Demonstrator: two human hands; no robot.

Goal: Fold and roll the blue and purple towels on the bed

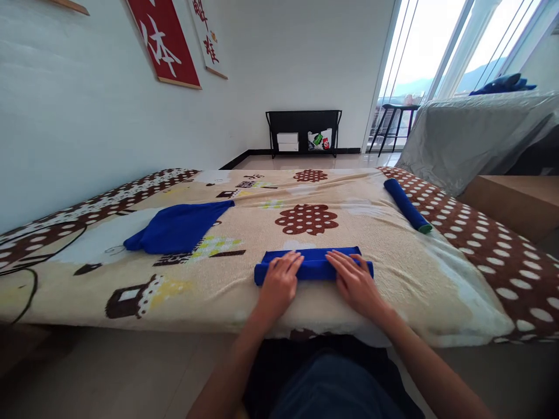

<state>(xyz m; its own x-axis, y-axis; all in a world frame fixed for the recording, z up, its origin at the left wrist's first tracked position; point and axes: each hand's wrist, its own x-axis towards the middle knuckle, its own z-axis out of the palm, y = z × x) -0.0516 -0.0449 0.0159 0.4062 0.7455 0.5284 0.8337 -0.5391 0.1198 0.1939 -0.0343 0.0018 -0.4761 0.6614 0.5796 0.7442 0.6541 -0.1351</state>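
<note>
A blue cloth (313, 270) lies in front of me near the bed's front edge, its near part rolled up and a short flat strip showing beyond the roll. My left hand (280, 278) rests on the left part of the roll with its fingers stretched forward. On the right part lies my right hand (353, 278), its fingers also extended over the cloth. Farther right, a tightly rolled blue cloth (407, 205) sits at a slant, with a bit of green at its near end. A crumpled, unrolled blue cloth (181, 228) is spread out to the left.
Everything blue lies on a bed with a patterned beige and brown blanket (244, 297). Past its far end stands a black rack (304, 123) against the wall. At right are a plastic-covered piece of furniture (476, 137), a cardboard box (510, 203) and a black stool (395, 119).
</note>
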